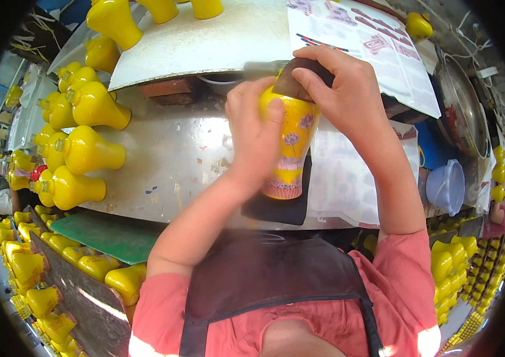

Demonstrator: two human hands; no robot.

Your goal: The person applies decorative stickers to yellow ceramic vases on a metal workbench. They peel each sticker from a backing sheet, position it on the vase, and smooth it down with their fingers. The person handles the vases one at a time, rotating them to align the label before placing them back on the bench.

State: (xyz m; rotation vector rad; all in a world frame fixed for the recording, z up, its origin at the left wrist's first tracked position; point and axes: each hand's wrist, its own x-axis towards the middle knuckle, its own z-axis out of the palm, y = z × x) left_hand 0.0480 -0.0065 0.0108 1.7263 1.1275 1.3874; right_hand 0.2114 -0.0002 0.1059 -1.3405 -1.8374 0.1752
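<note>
Over the metal worktop I have a glossy yellow vase (293, 156) with purple lotus flower decals and a striped band round its narrow foot. My left hand (251, 128) is wrapped round its side. My right hand (347, 83) pinches a dark brown flat scraper-like piece (288, 85), which lies against the broad shoulder of the vase. The vase's neck is mostly hidden and blurred behind my hands. Its foot is toward me, above a black cloth (295, 212) on the worktop.
Several plain yellow vases (99, 106) stand along the left edge. Decal sheets (347, 172) lie to the right, and more cover the raised white board (205, 52) behind. A pale blue bucket (446, 187) stands at the right. A green board (101, 237) is at lower left.
</note>
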